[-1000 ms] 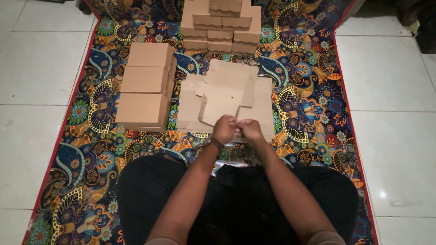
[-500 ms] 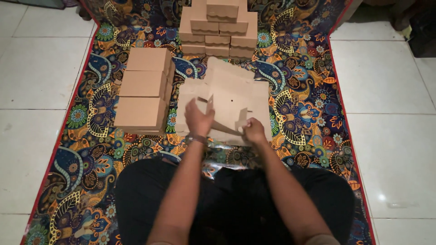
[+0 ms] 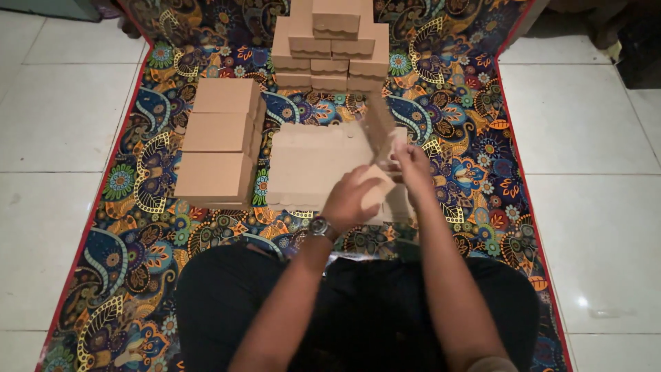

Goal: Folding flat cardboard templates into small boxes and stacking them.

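A flat brown cardboard box blank (image 3: pixel 313 162) lies on the patterned mat in front of my knees. One side panel (image 3: pixel 379 127) of it stands folded up at the right. My left hand (image 3: pixel 352 200), with a wristwatch, presses on a small flap near the blank's right front. My right hand (image 3: pixel 413 169) grips the raised panel's lower end right beside it. Both hands touch the cardboard and nearly touch each other.
Three folded brown boxes (image 3: pixel 217 141) lie in a row on the left of the mat. A stepped stack of finished boxes (image 3: pixel 330 48) stands at the far end. The colourful mat (image 3: pixel 468 124) lies on white floor tiles (image 3: pixel 585 138).
The blank's right panel has been folded upright. My left hand moved from the middle of the blank to its right front, and both hands shifted rightward together.
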